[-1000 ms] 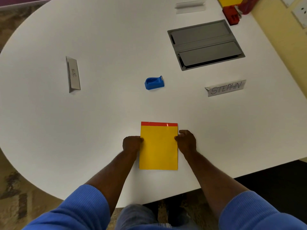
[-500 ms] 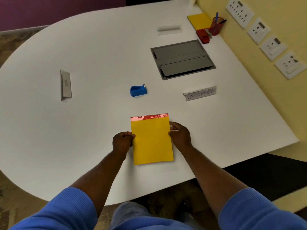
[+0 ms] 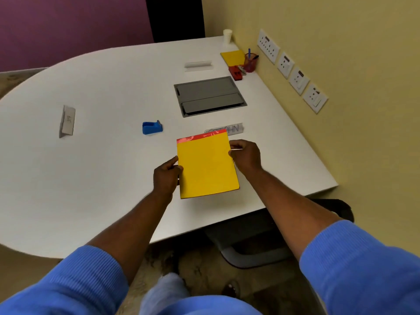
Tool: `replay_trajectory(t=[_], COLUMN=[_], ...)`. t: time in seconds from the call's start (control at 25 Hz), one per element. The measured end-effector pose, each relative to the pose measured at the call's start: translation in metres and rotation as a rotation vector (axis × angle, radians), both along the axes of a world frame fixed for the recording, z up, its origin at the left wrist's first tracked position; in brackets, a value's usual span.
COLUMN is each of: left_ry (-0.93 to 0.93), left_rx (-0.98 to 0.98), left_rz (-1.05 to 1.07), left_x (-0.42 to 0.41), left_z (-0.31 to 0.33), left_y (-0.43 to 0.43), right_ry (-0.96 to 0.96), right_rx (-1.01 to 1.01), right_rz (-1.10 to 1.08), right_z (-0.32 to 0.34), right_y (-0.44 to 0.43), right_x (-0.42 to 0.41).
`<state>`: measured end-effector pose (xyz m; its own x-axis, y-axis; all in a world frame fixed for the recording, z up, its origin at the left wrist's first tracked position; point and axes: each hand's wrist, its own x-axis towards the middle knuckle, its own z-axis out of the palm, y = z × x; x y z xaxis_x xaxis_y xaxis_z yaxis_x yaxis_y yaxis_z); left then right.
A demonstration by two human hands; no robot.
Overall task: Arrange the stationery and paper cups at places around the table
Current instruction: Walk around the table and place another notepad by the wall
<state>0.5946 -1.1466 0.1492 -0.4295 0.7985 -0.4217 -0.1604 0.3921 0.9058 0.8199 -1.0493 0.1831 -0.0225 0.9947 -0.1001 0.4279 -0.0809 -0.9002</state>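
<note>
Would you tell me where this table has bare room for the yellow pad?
Bare white tabletop lies between the left name card and the blue tape dispenser, and along the near edge. The far right corner, around the pen cup, is crowded.

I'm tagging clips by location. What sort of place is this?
Probably an office meeting room: a white table with folded name cards, a built-in cable hatch, and a row of wall sockets.

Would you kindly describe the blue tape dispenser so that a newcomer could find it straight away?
Start at the grey hatch sunk in the white table. Just left of its near corner sits the tape dispenser, standing alone. It is the only blue thing on the table.
</note>
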Motion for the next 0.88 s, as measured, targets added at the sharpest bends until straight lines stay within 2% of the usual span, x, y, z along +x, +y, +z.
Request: replay_trajectory(t=[0.24,0.48,0.68,0.88], left_ry=[0.010,0.032,0.056,0.058], left_rx=[0.046,0.058,0.053,0.011], left_rz=[-0.083,-0.152,-0.124,0.017], left_x=[0.049,0.093,0.139,0.195], left_z=[0.018,0.014,0.011,0.001], left_y=[0.018,0.051,0.084,0.120], right_ry=[0.015,0.013,0.010,0.031], right_rx=[0.042,0.054,0.017,0.006], right_rz=[-0.022,-0.096,-0.074,0.060], right_z=[0.030,0.027,0.018,0.014], right_y=[0.017,0.034,0.075,0.136], right_x=[0.050,0.098,0.142,0.183])
